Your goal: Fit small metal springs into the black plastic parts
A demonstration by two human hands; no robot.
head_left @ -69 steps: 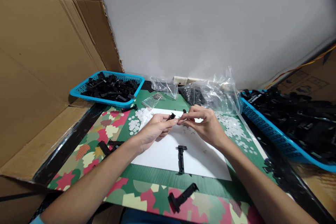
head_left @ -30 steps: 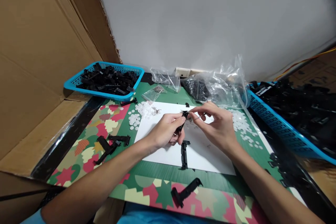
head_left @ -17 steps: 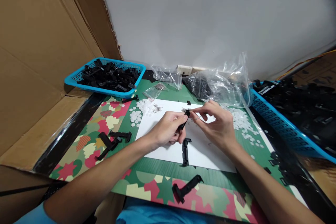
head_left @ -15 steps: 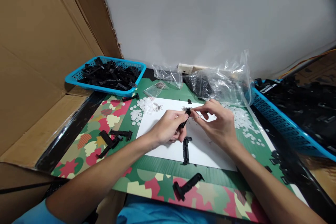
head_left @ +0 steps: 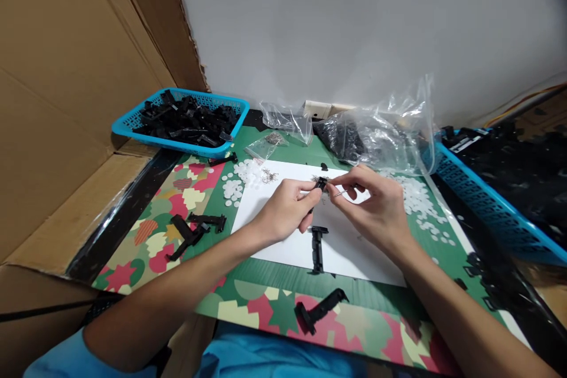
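Note:
Over the white sheet (head_left: 266,248), my left hand (head_left: 286,209) is closed around a small black plastic part (head_left: 319,185), its upper end showing past the thumb. My right hand (head_left: 374,201) pinches a thin silvery metal tool (head_left: 341,192); its fingertips meet the part's upper end, and whatever tiny piece is between them is too small to make out. Below the hands another black plastic part (head_left: 317,251) lies on the sheet. A further black bracket (head_left: 321,310) rests on the patterned near edge of the mat.
Blue baskets of black parts stand at back left (head_left: 177,147) and right (head_left: 491,207). White discs lie in piles left (head_left: 248,172) and right (head_left: 414,198). Tiny metal pieces (head_left: 269,175) lie on the sheet. Clear bags (head_left: 376,136) sit against the wall; black brackets (head_left: 188,236) lie left.
The whole view has shifted slightly. My left hand has turned the black part a little, and my right fingertips stay at its upper end.

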